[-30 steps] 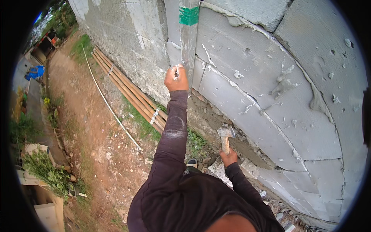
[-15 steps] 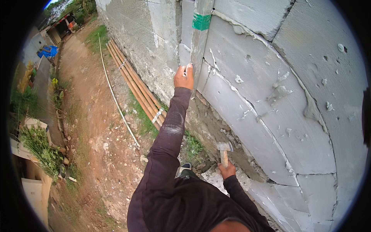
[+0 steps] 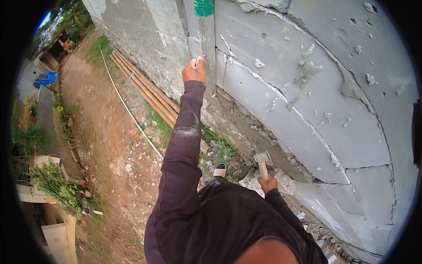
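Against the grey block wall (image 3: 303,97) stands a long, flat metal straightedge (image 3: 210,53) with a green band (image 3: 204,8) near the top of the picture. My left hand (image 3: 194,70) is closed on its left edge, arm stretched forward. The straightedge's lower end is just above the rough base of the wall. Lower down and to the right, my right hand (image 3: 267,182) grips the wooden handle of a small hatchet-like hammer (image 3: 262,157). Its metal head points up, beside the wall's foot and apart from the straightedge.
Bamboo poles (image 3: 147,90), tied together, lie along the wall on the left. A thin pale pole (image 3: 127,105) rests on the dirt path (image 3: 94,101). Rubble and weeds (image 3: 222,147) line the wall's foot near my shoe (image 3: 220,170). Leafy plants (image 3: 55,185) stand far left.
My view has shifted, and the wall appears higher in it. The straightedge's top has swung left, so it looks more upright. Both hands keep their grips; more of my shoe shows.
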`<act>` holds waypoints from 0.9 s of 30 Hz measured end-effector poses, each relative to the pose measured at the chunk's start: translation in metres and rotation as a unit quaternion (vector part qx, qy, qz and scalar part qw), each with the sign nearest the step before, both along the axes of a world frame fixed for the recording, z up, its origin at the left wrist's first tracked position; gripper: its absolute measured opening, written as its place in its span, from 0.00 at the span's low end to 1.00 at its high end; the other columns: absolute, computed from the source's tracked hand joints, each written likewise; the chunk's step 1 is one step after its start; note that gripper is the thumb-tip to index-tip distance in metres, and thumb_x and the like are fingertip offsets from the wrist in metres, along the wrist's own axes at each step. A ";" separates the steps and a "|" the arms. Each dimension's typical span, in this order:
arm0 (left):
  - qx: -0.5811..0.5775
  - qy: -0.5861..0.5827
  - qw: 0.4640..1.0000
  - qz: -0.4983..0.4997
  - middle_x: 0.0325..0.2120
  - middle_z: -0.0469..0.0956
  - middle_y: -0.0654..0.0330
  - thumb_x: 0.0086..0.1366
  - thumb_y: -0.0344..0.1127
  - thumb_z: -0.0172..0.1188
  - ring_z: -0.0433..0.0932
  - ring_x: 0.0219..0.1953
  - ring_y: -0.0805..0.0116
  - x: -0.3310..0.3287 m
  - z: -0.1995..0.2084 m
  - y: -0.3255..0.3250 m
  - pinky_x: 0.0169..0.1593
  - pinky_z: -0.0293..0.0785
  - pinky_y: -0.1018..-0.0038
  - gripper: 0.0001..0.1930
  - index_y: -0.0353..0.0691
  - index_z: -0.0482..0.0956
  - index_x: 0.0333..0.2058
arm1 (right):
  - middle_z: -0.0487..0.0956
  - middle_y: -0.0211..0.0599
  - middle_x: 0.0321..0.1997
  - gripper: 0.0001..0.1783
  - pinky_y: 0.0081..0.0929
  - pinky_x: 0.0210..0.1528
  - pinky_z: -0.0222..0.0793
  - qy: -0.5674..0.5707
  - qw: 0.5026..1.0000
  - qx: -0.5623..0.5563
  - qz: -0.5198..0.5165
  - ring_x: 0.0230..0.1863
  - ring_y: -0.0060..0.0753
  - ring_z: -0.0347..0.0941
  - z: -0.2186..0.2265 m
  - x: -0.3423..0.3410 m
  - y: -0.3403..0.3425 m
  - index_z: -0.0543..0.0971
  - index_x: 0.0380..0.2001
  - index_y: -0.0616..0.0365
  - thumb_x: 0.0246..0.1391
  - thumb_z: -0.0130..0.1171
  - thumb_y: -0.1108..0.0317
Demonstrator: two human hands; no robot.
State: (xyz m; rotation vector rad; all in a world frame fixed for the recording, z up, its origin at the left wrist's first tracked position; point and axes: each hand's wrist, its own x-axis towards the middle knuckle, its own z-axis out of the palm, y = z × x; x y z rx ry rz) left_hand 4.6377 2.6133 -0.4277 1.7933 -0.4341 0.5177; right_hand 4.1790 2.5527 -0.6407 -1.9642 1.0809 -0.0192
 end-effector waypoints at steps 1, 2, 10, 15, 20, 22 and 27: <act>-0.008 -0.005 1.000 -0.013 0.20 0.74 0.43 0.57 0.44 0.53 0.73 0.25 0.45 -0.002 0.001 0.003 0.29 0.67 0.62 0.16 0.34 0.76 0.25 | 0.76 0.53 0.26 0.24 0.38 0.35 0.68 -0.022 1.000 0.004 -0.002 0.32 0.52 0.73 0.001 0.011 0.004 0.75 0.32 0.63 0.40 0.58 0.51; -0.015 -0.005 1.000 -0.027 0.20 0.73 0.43 0.57 0.44 0.53 0.73 0.25 0.45 -0.004 -0.002 0.005 0.29 0.67 0.63 0.16 0.34 0.76 0.25 | 0.76 0.53 0.26 0.24 0.38 0.35 0.67 -0.039 0.999 0.009 -0.004 0.32 0.52 0.73 0.011 0.023 0.011 0.75 0.32 0.63 0.40 0.58 0.51; 0.047 0.012 0.993 -0.109 0.19 0.75 0.53 0.56 0.45 0.56 0.74 0.25 0.65 0.023 -0.014 0.017 0.32 0.68 0.71 0.17 0.33 0.77 0.30 | 0.76 0.48 0.24 0.24 0.32 0.32 0.67 -0.107 0.993 -0.027 0.047 0.26 0.40 0.73 0.065 0.127 0.016 0.74 0.33 0.65 0.41 0.59 0.53; 0.138 -0.071 0.981 -0.118 0.23 0.76 0.47 0.49 0.56 0.60 0.76 0.29 0.50 0.022 0.002 0.014 0.35 0.70 0.65 0.28 0.32 0.74 0.32 | 0.76 0.52 0.26 0.26 0.34 0.33 0.67 -0.148 0.987 -0.030 0.057 0.28 0.45 0.74 0.089 0.189 0.013 0.73 0.35 0.66 0.42 0.57 0.51; 0.325 -0.031 0.937 -0.127 0.21 0.75 0.46 0.44 0.59 0.63 0.76 0.28 0.50 0.048 0.015 0.004 0.34 0.72 0.63 0.31 0.31 0.74 0.31 | 0.74 0.39 0.22 0.19 0.27 0.30 0.66 -0.283 0.957 0.054 -0.023 0.25 0.27 0.69 0.106 0.256 0.027 0.72 0.32 0.65 0.45 0.58 0.59; 0.310 -0.018 0.937 -0.159 0.21 0.75 0.46 0.45 0.59 0.63 0.76 0.28 0.50 0.049 0.015 0.003 0.33 0.72 0.62 0.31 0.31 0.74 0.31 | 0.73 0.34 0.23 0.16 0.24 0.30 0.65 -0.372 0.922 0.075 -0.080 0.25 0.22 0.67 0.102 0.284 0.030 0.72 0.31 0.64 0.46 0.58 0.62; 0.312 -0.047 0.931 -0.182 0.21 0.76 0.45 0.46 0.56 0.63 0.77 0.26 0.50 0.054 0.011 0.005 0.31 0.72 0.64 0.29 0.30 0.74 0.30 | 0.75 0.33 0.29 0.13 0.23 0.34 0.65 -0.405 0.896 0.161 -0.091 0.30 0.22 0.68 0.060 0.357 0.042 0.72 0.34 0.64 0.47 0.56 0.67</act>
